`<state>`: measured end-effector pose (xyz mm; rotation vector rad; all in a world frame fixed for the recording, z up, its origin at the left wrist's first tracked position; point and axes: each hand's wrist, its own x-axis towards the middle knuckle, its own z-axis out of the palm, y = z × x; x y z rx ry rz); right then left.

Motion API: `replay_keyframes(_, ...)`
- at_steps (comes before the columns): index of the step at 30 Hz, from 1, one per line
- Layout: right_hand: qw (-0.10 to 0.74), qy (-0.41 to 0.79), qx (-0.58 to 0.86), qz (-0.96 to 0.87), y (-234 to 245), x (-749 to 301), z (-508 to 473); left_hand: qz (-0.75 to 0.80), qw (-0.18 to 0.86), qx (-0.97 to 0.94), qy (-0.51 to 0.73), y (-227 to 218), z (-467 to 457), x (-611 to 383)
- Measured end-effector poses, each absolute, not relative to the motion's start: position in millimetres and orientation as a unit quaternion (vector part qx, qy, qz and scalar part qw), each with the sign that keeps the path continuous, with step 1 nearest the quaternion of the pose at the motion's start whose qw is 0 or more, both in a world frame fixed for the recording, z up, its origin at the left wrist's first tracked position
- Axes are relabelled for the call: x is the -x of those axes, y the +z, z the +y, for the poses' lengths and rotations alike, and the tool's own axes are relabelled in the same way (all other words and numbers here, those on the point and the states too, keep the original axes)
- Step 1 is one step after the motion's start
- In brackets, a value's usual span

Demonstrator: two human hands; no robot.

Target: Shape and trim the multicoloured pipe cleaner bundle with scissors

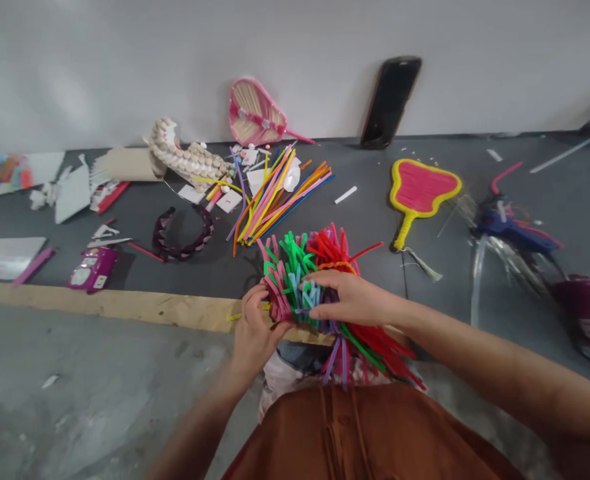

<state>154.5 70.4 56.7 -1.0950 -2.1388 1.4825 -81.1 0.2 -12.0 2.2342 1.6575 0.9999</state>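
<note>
Pipe cleaners (pixel 296 252) need steadying imo: left hand (pixel 255 323) pinches pink ones (pixel 279 303), right hand (pixel 352 297) straddles blue ones (pixel 311 293) alongside, can't tell how tight.

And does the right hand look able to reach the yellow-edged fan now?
Probably yes: nothing large seems to lie between the right hand and the yellow-edged fan, though the hand would first need to leave the bundle of colourful stems.

The dark grey table (pixel 365 230) is edged with a tan strip (pixel 125 308). On it are laid a bundle of coloured fuzzy stems (pixel 275 203), a dark braided band (pixel 183 253), a purple object (pixel 93 269) and a yellow-rimmed fan (pixel 425 190); a pink fan (pixel 255 113) and a phone (pixel 391 101) are propped against the wall (pixel 325 60).
</note>
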Motion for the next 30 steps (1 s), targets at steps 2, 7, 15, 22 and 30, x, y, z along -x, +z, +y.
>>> replay_keyframes(2,0.165,0.521,0.300,-0.782,62,-159,56,0.568,0.096,-0.749,0.328,-12,-2,81)
replay_keyframes(7,0.147,0.424,0.216,-0.867,68,-176,24,0.559,0.098,-0.760,0.318,-15,-2,84)
replay_keyframes(15,0.325,0.193,0.450,-0.809,50,-217,50,0.427,-0.010,-0.829,0.361,9,-7,78)
replay_keyframes(22,0.313,0.179,0.471,-0.805,45,-231,43,0.194,0.001,-0.973,0.127,37,15,26)
replay_keyframes(30,0.292,0.195,0.446,-0.823,23,-233,9,0.212,0.051,-0.976,0.016,5,47,19)
